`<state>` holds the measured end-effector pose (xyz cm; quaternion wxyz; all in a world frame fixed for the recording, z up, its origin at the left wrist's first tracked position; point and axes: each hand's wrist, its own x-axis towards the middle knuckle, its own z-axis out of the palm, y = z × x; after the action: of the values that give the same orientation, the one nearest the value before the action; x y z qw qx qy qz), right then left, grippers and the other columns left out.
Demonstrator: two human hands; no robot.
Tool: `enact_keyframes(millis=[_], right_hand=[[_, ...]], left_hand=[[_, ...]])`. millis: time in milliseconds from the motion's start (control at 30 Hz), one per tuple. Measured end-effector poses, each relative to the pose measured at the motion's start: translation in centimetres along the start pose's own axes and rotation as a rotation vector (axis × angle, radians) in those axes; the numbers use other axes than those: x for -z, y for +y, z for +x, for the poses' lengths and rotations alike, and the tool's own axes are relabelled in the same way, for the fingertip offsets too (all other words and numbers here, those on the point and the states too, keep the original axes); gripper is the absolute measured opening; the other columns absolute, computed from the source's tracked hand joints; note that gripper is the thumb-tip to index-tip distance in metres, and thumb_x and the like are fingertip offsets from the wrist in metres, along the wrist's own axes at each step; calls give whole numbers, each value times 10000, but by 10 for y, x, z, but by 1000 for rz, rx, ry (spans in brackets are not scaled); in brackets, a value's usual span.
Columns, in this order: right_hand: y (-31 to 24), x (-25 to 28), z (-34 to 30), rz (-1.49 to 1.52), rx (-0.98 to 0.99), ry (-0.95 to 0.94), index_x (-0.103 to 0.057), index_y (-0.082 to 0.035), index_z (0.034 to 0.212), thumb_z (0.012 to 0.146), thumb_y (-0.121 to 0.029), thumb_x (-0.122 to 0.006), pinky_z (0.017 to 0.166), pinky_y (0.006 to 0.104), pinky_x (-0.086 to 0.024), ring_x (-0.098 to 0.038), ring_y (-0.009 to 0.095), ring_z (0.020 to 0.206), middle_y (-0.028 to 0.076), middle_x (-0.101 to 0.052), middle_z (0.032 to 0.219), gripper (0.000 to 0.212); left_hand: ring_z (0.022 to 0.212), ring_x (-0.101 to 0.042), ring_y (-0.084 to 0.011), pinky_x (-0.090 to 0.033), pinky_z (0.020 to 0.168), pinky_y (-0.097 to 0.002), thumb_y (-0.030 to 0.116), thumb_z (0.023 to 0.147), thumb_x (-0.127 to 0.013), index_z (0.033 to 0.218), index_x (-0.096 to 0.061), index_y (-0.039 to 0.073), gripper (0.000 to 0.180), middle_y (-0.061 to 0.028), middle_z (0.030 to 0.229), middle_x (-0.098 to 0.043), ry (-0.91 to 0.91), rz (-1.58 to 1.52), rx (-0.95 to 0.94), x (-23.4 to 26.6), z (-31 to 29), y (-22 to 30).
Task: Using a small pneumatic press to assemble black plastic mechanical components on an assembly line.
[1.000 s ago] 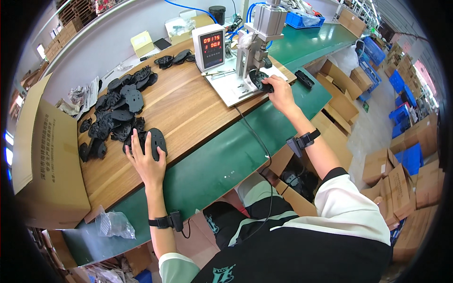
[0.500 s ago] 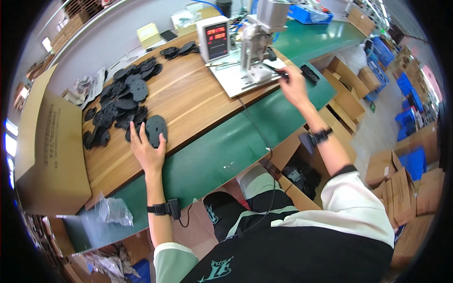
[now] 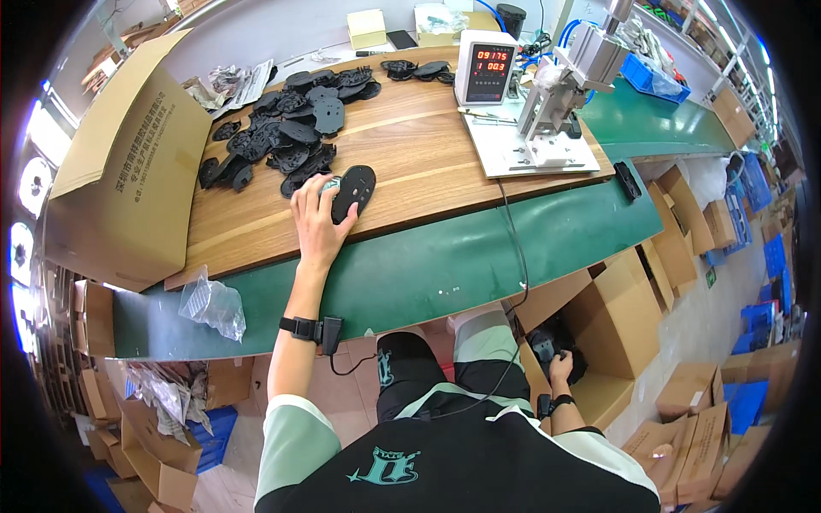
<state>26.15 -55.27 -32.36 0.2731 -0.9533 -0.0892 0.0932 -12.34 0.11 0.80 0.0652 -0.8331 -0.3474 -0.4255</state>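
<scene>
My left hand [image 3: 318, 224] is at the near edge of the wooden board, thumb and fingers closed about the lower end of a flat black oval plate [image 3: 357, 188] with small holes. Beyond it lies a heap of similar black plastic parts [image 3: 295, 128]. My right hand [image 3: 561, 369] is low at the right, inside an open carton [image 3: 617, 321] below the table edge. Its fingers are curled beside black parts [image 3: 542, 344]; whatever they hold is too small to make out. A small bench press [image 3: 556, 111] with a white base plate stands at the board's right end.
A digital counter box [image 3: 485, 68] stands beside the press. A large carton [image 3: 128, 171] is at the left of the board, with a clear plastic bag [image 3: 214, 308] near it. A black cable [image 3: 513, 231] hangs over the green table edge [image 3: 410, 265]. More cartons stand at the right.
My right hand has left the press and dropped into the carton below the table. My left hand stays at the black oval plate. The whole view has shifted.
</scene>
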Motion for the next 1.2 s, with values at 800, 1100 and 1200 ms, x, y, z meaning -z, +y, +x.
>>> enact_keyframes(millis=[800,1100,1200], right_hand=[[-565,59,-163,143,1405,-338,-551,-129,1469,787,5,-748,933,450,-530,-628,337,1050,105,-693,1097,722],[-515,139,-65,267,1141,-204,-775,-68,950,716,47,-801,887,367,-545,-634,266,997,54,-734,1000,261],[-503,167,-39,278,1004,-124,-786,-71,1017,804,13,-807,845,343,-550,-656,211,977,74,-702,978,229]], left_hand=[[1061,-621,-415,-494,929,-504,65,861,-731,1370,-477,30,570,-214,1219,-623,25,-513,-262,2,-26,27],[1426,-456,-370,-298,1202,-525,64,936,-566,1449,-585,110,515,-183,1583,-479,-166,101,176,4,-8,-26],[1397,-489,-363,-284,1217,-513,57,905,-552,1405,-636,76,507,-174,1645,-421,-177,-1,225,4,-7,-26]])
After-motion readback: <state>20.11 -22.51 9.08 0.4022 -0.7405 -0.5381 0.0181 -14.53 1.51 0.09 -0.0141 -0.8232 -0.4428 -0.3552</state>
